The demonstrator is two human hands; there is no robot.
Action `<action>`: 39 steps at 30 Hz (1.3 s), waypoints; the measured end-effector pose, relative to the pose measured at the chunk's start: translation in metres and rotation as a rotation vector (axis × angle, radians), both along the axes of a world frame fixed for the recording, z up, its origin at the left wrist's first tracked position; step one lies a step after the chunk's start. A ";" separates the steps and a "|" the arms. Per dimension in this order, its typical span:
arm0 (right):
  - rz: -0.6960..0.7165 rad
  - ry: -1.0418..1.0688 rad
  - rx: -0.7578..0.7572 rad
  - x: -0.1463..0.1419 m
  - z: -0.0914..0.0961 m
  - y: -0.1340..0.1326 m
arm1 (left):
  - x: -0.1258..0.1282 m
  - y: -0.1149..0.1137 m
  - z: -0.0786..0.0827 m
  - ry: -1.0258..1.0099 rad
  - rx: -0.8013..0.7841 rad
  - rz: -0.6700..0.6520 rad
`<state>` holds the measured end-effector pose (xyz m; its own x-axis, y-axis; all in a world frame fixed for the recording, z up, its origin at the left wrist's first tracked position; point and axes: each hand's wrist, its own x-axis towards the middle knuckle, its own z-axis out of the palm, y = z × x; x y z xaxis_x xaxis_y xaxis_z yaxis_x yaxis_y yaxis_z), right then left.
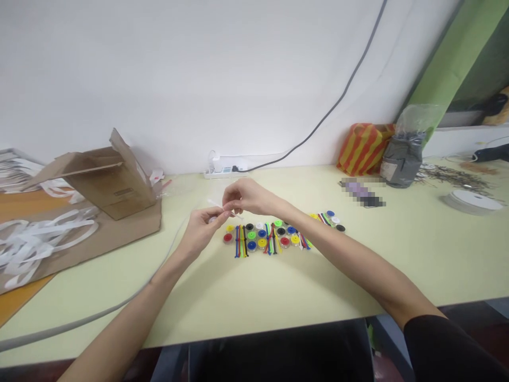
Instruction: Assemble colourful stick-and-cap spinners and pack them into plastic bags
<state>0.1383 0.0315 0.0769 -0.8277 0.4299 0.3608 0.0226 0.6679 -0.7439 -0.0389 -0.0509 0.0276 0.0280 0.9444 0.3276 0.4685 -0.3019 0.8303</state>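
Observation:
My left hand point(204, 225) is closed in a pinch, its thumb and fingertips at a thin white plastic stick point(215, 203). A small clear round piece point(213, 219) shows by its fingers; whether it is gripped is hard to tell. From the right, my right hand point(246, 197) meets it, with fingertips pinched on the same stick. Just beyond and below the hands lie small clear round pieces with coloured tops, among them a red one point(228, 237) and a blue one point(252, 245). Between them lie bundles of thin coloured sticks point(240, 241), some with arrow-like ends. My right forearm hides part of the row.
An open cardboard box point(107, 185) and white strips point(51, 239) are at left, near a grey cable point(119, 305). A power strip point(218, 172) sits by the wall. At right are a striped bag point(363, 148), a grey bag point(403, 159) and a white spool point(471, 201).

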 end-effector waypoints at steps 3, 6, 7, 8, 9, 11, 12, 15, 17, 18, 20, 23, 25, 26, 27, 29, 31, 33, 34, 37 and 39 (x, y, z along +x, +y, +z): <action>-0.041 -0.031 0.143 0.004 0.008 -0.004 | -0.003 0.001 -0.001 -0.027 -0.006 0.010; -0.063 -0.044 0.271 0.006 0.013 -0.008 | -0.005 0.001 -0.001 -0.053 -0.017 -0.012; -0.045 -0.048 0.285 0.006 0.014 -0.009 | -0.006 0.001 -0.001 -0.053 -0.016 -0.016; -0.026 -0.055 0.291 0.005 0.014 -0.010 | -0.006 0.001 0.000 -0.048 -0.014 -0.017; -0.016 -0.067 0.299 0.005 0.014 -0.011 | -0.006 0.001 0.000 -0.036 -0.011 -0.017; -0.020 -0.109 0.344 0.005 0.014 -0.011 | -0.005 0.001 0.001 0.001 -0.009 -0.016; -0.030 -0.134 0.385 0.004 0.013 -0.011 | -0.004 0.001 0.002 0.018 -0.012 -0.016; -0.091 -0.205 0.535 0.006 0.013 -0.009 | -0.003 0.001 0.001 0.025 -0.018 -0.016; -0.155 -0.242 0.595 0.007 0.013 -0.007 | -0.004 0.001 0.000 0.005 0.008 0.016; -0.185 -0.269 0.597 0.008 0.013 -0.005 | -0.006 0.001 -0.001 0.013 0.035 0.049; -0.188 -0.348 0.540 0.010 0.012 -0.003 | -0.008 0.002 -0.002 0.099 0.115 0.141; -0.053 -0.485 0.397 0.008 0.006 -0.002 | -0.010 0.002 -0.003 0.339 0.246 0.216; 0.051 -0.534 0.356 0.004 -0.001 -0.001 | -0.009 0.002 -0.004 0.440 0.287 0.201; 0.084 -0.546 0.356 0.001 -0.005 0.000 | -0.009 0.002 -0.005 0.463 0.290 0.186; 0.105 -0.550 0.363 -0.001 -0.010 0.001 | -0.009 0.003 -0.006 0.474 0.286 0.174; 0.127 -0.553 0.380 -0.005 -0.017 0.003 | -0.010 0.004 -0.008 0.485 0.276 0.158; 0.135 -0.566 0.386 -0.007 -0.023 0.004 | -0.010 0.005 -0.009 0.494 0.272 0.152; 0.137 -0.589 0.396 -0.009 -0.027 0.005 | -0.011 0.005 -0.010 0.493 0.277 0.152; 0.137 -0.599 0.405 -0.009 -0.028 0.006 | -0.011 0.005 -0.009 0.486 0.280 0.154; 0.136 -0.619 0.435 -0.010 -0.030 0.007 | -0.011 0.005 -0.009 0.444 0.289 0.162; 0.131 -0.634 0.446 -0.011 -0.030 0.007 | -0.011 0.006 -0.010 0.421 0.290 0.146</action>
<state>0.1273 0.0385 0.0466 -0.9672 0.2403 -0.0821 0.2537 0.9269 -0.2765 -0.0501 -0.0451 0.0178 0.0883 0.8205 0.5648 0.7976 -0.3979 0.4533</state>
